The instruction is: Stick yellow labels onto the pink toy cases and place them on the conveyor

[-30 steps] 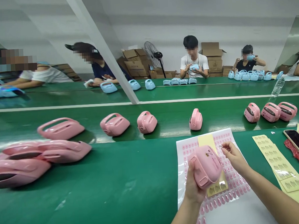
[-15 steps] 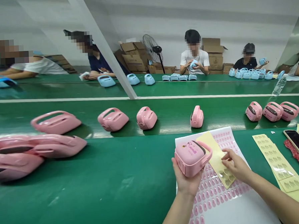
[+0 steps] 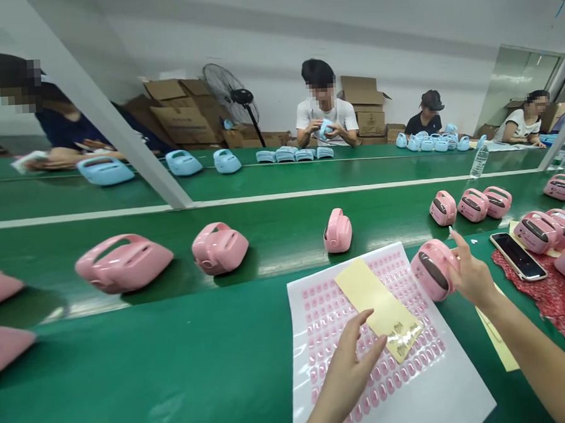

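Note:
My right hand (image 3: 475, 274) grips a small rounded pink case (image 3: 432, 272) with a dark window, held at the right edge of the sticker sheet. Its index finger points up, with a tiny pale spot at the tip that I cannot make out. My left hand (image 3: 350, 362) is open, thumb and fingers apart, above the white sheet (image 3: 443, 386) covered in rows of pink oval stickers (image 3: 384, 392). On that sheet lies a yellow backing strip (image 3: 369, 295), with a few dark-patterned stickers at its near end, close to my left fingertips.
Pink cases (image 3: 338, 230) stand along the green belt (image 3: 284, 236). A phone (image 3: 518, 256) and more pink cases (image 3: 537, 231) sit by a red mesh cloth (image 3: 560, 307). Opposite are co-workers with blue cases (image 3: 184, 162), a bottle (image 3: 479, 160) and a slanted post (image 3: 111, 113).
The pink case has passed from my left hand to my right and moved rightward. My left hand has let go and opened over the sheet. The view has turned right.

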`<state>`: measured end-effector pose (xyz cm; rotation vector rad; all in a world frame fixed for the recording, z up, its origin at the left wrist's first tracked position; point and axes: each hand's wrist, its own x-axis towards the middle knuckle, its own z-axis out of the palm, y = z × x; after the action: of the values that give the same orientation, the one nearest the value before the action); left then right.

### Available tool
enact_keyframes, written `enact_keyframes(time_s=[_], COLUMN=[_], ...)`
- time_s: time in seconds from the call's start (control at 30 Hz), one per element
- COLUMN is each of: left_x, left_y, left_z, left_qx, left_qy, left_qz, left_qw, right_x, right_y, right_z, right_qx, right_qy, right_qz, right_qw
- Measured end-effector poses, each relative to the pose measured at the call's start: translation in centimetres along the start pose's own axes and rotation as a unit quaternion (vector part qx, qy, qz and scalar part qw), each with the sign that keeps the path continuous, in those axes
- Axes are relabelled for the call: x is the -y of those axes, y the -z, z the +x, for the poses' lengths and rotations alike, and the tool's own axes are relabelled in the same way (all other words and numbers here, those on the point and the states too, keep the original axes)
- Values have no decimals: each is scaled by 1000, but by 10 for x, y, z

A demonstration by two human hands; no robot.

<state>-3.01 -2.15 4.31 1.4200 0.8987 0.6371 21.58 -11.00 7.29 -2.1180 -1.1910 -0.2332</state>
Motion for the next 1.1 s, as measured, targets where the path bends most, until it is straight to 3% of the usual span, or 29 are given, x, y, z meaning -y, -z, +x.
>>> enact_keyframes(time_s=[0.1, 0.2, 0.3, 0.37, 0.43, 0.5, 0.6, 0.7, 0.77, 0.83, 0.9, 0.97, 1.1], left_x=[-10, -12, -3, 5, 13, 19, 27, 37, 42, 44, 42, 35, 17], left_y=[6, 5, -2, -3, 2, 18, 58, 107, 137, 158, 169, 169, 145], left_z=[-6, -1, 9, 11, 10, 7, 1, -7, -13, -20, -25, -24, -6], left_qx=[26, 34, 85, 140, 157, 126, 67, -21, -69, -139, -191, -201, -246], left_qy=[-54, -99, -152, -168, -160, -137, -77, -32, -16, -6, 4, 7, -47], left_qz=[115, 199, 252, 268, 280, 311, 398, 443, 430, 403, 375, 358, 326], left_qw=[992, 974, 952, 938, 933, 932, 912, 896, 900, 905, 907, 912, 912], right_x=[-27, -41, -38, -28, -14, 1, 19, 25, 25, 23, 23, 24, 33], right_y=[0, -6, -6, -3, -4, -14, -49, -90, -109, -119, -121, -119, -107], right_z=[12, 19, 21, 20, 13, 4, -8, -3, 8, 20, 27, 28, 18], right_qx=[-11, 0, 7, -30, -82, -90, 30, 122, 125, 109, 98, 105, 180], right_qy=[-5, -8, -4, 5, 35, 79, 98, -10, -93, -130, -134, -133, -106], right_qz=[-140, -185, -189, -176, -129, -40, 101, 176, 232, 273, 298, 323, 435], right_qw=[990, 983, 982, 984, 988, 992, 990, 977, 960, 947, 940, 931, 876])
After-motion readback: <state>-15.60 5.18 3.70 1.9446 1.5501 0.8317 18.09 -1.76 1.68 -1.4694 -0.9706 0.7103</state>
